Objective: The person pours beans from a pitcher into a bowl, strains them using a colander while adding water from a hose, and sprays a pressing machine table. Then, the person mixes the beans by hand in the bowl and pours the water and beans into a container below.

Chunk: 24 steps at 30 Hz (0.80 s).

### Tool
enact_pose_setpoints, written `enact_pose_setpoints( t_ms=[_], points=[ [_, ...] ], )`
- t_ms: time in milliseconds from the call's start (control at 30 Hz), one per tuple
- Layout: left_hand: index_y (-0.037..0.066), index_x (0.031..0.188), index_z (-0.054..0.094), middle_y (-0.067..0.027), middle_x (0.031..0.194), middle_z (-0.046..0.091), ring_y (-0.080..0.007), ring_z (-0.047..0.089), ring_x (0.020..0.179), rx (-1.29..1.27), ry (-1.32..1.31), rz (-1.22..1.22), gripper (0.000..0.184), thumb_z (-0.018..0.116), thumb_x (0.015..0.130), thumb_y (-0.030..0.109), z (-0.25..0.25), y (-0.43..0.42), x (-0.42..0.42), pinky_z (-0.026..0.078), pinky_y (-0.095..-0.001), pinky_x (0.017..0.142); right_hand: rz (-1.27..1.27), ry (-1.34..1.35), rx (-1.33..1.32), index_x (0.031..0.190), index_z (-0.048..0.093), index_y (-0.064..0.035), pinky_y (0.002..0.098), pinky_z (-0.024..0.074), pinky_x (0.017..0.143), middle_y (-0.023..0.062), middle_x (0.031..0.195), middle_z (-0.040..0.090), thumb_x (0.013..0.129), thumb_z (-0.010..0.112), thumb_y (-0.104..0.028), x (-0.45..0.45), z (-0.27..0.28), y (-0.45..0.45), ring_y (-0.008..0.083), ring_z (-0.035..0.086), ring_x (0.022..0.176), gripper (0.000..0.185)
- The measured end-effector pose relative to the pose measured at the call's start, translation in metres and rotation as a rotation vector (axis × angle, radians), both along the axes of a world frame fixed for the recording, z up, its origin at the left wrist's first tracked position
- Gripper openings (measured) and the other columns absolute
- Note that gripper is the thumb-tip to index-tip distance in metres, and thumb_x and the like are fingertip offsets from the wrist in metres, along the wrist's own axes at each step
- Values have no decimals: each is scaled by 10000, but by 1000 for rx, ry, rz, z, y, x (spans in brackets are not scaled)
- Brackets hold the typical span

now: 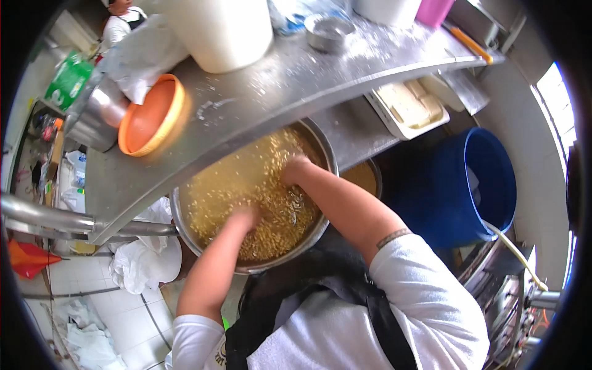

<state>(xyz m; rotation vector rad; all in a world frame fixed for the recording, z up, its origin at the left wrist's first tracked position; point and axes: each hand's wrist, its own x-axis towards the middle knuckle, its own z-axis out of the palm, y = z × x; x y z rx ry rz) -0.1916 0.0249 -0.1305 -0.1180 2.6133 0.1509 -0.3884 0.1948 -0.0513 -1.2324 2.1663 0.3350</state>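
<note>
A wide metal pot [330,148] stands partly under the steel table's edge, full of cloudy yellowish water with many pale corn-like kernels [277,228] in it. My left hand [246,216] is in the water left of the middle, its fingers under the surface and blurred. Nearer the pot's far right side, my right hand [297,168] dips among the kernels, and its fingers are hidden too. What either hand grasps, if anything, I cannot make out.
Above the pot runs a steel table [271,86] with an orange bowl [151,117], a white bucket [222,31] and a metal tin [328,34]. At right stands a blue barrel [431,197]. A white tray [410,108] sits on the lower shelf. Another person [121,24] is at far left.
</note>
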Motion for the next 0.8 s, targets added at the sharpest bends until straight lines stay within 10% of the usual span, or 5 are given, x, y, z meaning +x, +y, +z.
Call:
enact_pose_setpoints(
  t_ms=[233, 533, 800],
  points=[
    [64, 1242, 733, -229, 1284, 703, -372, 695, 1168, 89, 54, 729, 347, 633, 961, 240, -19, -74, -41, 568, -471, 952, -26, -200, -52, 1269, 757, -106, 449, 551, 981, 115, 1344, 720, 937, 632, -383, 18, 30, 19, 290, 690, 1210, 450],
    [55, 1253, 708, -214, 1284, 696, -358, 687, 1163, 93, 140, 768, 348, 614, 977, 246, -6, -127, -65, 559, -464, 966, 14, -361, -160, 1381, 673, -83, 489, 468, 1085, 190, 1397, 665, 1043, 471, -532, 30, -29, 14, 359, 619, 1291, 597],
    [48, 1262, 685, -200, 1283, 690, -345, 679, 1159, 234, -7, 708, 350, 597, 991, 251, 5, -131, -71, 550, -458, 979, -40, -459, -299, 1467, 593, -98, 480, 410, 1154, 194, 1517, 572, 1077, 370, -562, 58, 42, 30, 375, 538, 1384, 646]
  ],
)
